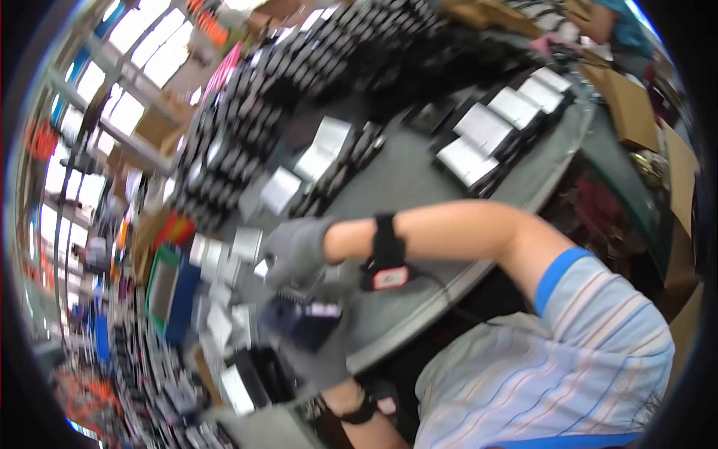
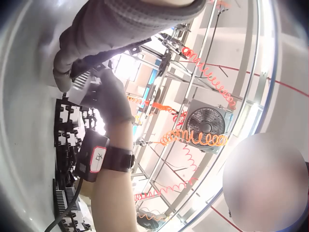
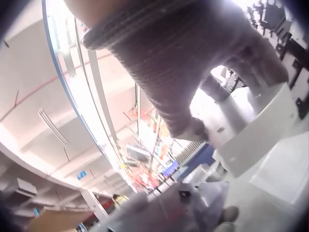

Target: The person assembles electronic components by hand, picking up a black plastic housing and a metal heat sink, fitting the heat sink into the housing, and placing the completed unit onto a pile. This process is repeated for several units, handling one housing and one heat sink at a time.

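My left gloved hand holds a dark box-like part with a shiny, toothed upper edge; motion blur hides its detail. Just above it in the head view is my right gloved hand. Thumb and fingers of that hand grip a white bent sheet-metal piece, seen in the right wrist view. Below this piece, the left hand's dark part shows a glossy face, with a gloved fingertip at its edge. The left wrist view has both hands close together around a slotted piece.
White-topped black units stand in a row along the grey table. More white pieces lie ahead, and stacked black parts line the far side. A green-and-blue bin stands beyond the hands. Another person is at the far corner.
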Tool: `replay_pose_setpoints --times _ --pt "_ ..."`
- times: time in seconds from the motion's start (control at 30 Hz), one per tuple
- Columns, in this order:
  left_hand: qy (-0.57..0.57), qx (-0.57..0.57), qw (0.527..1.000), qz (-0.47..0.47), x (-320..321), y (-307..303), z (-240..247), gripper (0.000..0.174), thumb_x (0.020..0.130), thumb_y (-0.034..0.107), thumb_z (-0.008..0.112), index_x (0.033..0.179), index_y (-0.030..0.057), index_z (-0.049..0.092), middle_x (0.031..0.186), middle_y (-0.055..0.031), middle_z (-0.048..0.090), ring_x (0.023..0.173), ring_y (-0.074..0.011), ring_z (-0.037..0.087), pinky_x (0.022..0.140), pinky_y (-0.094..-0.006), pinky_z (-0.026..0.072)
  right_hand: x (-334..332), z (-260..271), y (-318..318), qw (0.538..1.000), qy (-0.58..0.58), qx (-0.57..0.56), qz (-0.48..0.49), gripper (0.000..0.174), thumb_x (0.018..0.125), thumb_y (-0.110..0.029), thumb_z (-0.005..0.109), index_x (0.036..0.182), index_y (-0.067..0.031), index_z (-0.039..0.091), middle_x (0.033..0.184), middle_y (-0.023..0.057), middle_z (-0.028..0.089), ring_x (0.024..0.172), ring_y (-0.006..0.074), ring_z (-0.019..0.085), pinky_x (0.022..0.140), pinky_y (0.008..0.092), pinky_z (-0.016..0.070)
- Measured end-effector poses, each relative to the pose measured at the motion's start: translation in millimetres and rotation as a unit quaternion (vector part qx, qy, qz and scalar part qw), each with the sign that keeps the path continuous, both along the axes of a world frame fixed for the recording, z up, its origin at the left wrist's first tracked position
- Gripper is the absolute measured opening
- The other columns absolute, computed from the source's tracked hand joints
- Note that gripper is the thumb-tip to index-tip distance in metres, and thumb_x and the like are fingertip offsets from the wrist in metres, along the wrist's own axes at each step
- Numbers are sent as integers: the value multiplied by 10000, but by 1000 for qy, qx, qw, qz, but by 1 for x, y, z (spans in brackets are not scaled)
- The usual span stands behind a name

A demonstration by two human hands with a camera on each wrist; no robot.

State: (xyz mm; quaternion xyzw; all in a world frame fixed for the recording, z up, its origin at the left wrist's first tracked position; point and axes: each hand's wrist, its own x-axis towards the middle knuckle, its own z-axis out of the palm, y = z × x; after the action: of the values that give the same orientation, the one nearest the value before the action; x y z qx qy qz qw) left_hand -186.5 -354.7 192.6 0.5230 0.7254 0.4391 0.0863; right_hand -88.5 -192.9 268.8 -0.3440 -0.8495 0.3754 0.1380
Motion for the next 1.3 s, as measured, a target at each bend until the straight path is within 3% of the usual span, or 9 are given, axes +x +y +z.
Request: replay_pose_setpoints --times 0.1,0.17,0.3,0.4,0.47,0.67,1.1,1.17,1.3 --pt "-111 90 990 -8 14 16 7 1086 462 317 900 1321 15 308 1198 -102 529 1067 -199 534 946 -345 423 0 15 -37 999 -48 -19 5 390 666 -424 615 748 -52 697 869 191 648 837 283 639 738 367 499" --pt "-690 95 717 -47 31 14 45 1076 482 314 894 1322 7 296 1212 -111 498 1055 -192 522 940 -319 431 5 29 -47 995 -97 -21 19 408 672 -438 609 740 -45 695 895 201 621 810 291 633 716 374 502" --pt "-109 -10 994 -20 6 16 3 1083 483 342 890 1321 19 284 1206 -110 491 1065 -191 515 941 -295 430 2 26 -48 995 -103 3 16 423 671 -428 612 742 -19 694 929 208 597 788 303 627 683 385 506" --pt "-184 49 980 -61 9 17 5 1082 497 361 880 1330 37 270 1206 -108 487 1058 -200 516 947 -309 430 1 21 -46 996 -78 47 5 493 699 -485 567 796 -20 701 741 167 655 708 308 642 665 400 505" --pt "-670 67 738 -48 17 16 24 1085 510 373 869 1343 52 253 1217 -105 482 1065 -208 512 949 -343 434 6 25 -46 997 -63 47 12 501 702 -490 554 799 -20 699 756 173 653 717 315 637 665 412 501" --pt "-717 45 694 -52 22 15 32 1057 519 273 873 1341 49 248 1205 -105 503 1061 -200 520 929 -339 445 2 21 -50 996 -83 41 14 491 678 -472 580 816 -17 699 764 176 654 736 314 637 664 410 504" --pt "-670 38 741 -30 14 15 18 965 492 176 878 1255 -41 327 1119 -93 591 986 -163 575 854 -287 477 -6 11 -54 993 -57 99 -31 479 656 -462 613 845 -32 707 779 176 659 754 304 647 656 414 507" --pt "-348 -11 933 -88 4 13 2 931 490 175 881 1231 -45 364 1111 -93 596 967 -170 583 842 -288 482 -5 11 -55 993 -55 102 -32 480 654 -463 617 841 -30 705 777 176 658 753 300 647 652 413 506" --pt "-146 1 989 -31 12 10 7 913 478 186 890 1209 -49 395 1087 -90 609 940 -184 594 817 -290 495 -8 9 -56 993 -64 89 -41 474 645 -463 634 826 -30 703 758 174 655 745 296 647 635 411 505"
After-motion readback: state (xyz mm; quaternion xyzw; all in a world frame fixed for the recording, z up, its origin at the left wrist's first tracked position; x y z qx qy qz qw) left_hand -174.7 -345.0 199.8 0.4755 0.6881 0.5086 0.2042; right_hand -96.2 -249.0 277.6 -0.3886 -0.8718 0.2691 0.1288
